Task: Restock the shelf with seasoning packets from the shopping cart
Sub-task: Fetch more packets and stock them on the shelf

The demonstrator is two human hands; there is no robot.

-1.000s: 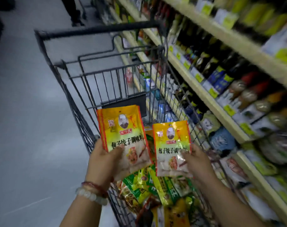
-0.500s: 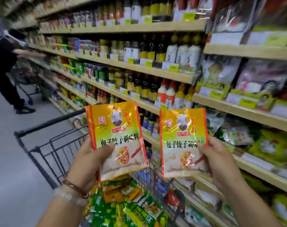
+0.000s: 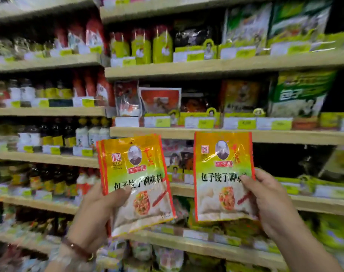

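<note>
Both hands (image 3: 94, 211) (image 3: 269, 201) grip seasoning packets (image 3: 135, 181) (image 3: 223, 173) reading 包子饺子调味料.

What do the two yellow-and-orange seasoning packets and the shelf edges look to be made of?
Left yellow-and-orange seasoning packet and right yellow-and-orange seasoning packet: likely thin glossy plastic film, judging by the bright glare streaks, the crinkles and the see-through lower halves. Pale tan shelf edge: matte with a wood-like look; whether wood, laminate or painted metal is unclear in the blur.
</note>
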